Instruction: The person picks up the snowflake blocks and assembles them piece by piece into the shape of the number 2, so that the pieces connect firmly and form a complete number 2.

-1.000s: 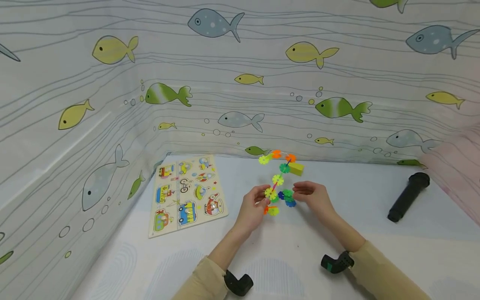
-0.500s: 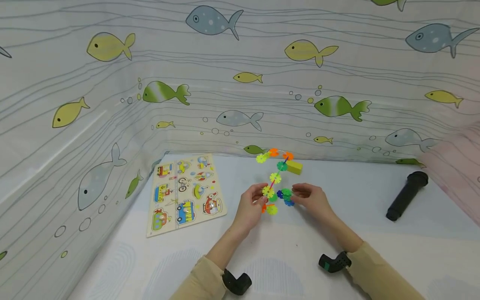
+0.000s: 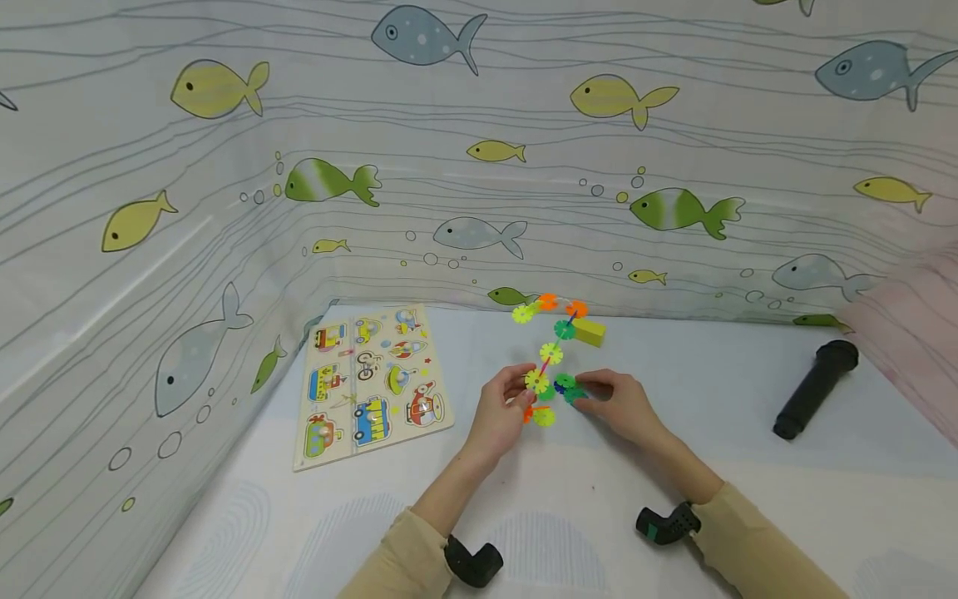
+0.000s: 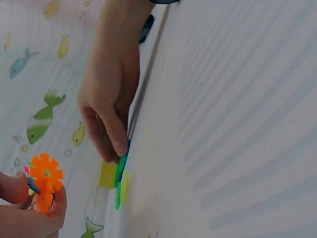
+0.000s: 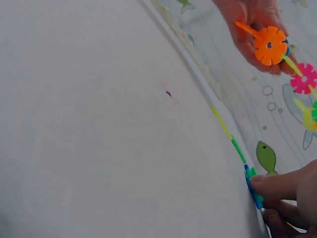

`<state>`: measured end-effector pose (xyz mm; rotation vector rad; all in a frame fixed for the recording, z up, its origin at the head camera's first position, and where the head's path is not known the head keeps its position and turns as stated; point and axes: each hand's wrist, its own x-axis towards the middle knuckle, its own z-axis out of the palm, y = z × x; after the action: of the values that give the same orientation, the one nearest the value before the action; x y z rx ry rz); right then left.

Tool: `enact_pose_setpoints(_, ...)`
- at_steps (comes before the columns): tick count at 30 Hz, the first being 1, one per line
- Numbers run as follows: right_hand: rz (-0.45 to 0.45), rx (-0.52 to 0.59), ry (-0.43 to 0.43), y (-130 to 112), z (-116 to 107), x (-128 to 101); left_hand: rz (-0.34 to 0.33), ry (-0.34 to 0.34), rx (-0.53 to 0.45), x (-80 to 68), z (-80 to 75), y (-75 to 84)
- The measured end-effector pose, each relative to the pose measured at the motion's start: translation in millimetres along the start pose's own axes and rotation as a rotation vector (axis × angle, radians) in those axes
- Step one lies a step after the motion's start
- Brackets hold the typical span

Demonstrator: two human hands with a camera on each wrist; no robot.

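Observation:
My left hand (image 3: 497, 416) grips a chain of flower-shaped interlocking discs (image 3: 550, 353) in yellow, green and orange, which rises away from it. An orange disc (image 4: 45, 173) stands at the thumb and fingers in the left wrist view, and a pink disc (image 5: 303, 78) farther along the chain shows in the right wrist view. To the right, my right hand (image 3: 621, 408) pinches at a small group of loose green and blue discs (image 5: 252, 186) low at the tabletop. Its thumb lies against them; the other fingertips are partly hidden. A yellow-green disc (image 3: 544, 417) is close below the left fingers.
A wooden puzzle board (image 3: 374, 383) with vehicle pictures lies at the left. Behind the chain sits a yellow block (image 3: 590, 334). A black cylindrical object (image 3: 816, 389) lies at the far right. Fish-printed sheeting (image 3: 479, 191) rises behind the table.
My right hand has moved slightly left and its fingertips have closed in on the loose discs, which shifted a little; less blue shows now. The left hand keeps its hold on the chain.

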<state>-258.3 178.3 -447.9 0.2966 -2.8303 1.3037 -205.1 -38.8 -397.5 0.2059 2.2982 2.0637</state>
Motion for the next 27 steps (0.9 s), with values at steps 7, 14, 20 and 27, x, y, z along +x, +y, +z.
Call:
enact_pose_setpoints(7, -0.042, -0.005, 0.001, -0.9, -0.7, -2.0, 0.001, 0.001, 0.006, 1.1, -0.8, -0.3)
enact_pose_setpoints(14, -0.068, -0.015, 0.0, -1.8, -0.4, -3.9, -0.008, 0.004, 0.007, 0.2, 0.1, 0.7)
enact_pose_setpoints(20, -0.067, -0.021, -0.007, -1.6, -0.9, -4.3, -0.009, 0.006, 0.002, -1.1, 0.6, 2.6)
enact_pose_setpoints(27, -0.049, -0.037, -0.036, -1.0, -2.4, -4.1, -0.009, 0.003, 0.007, -0.5, 0.0, 0.2)
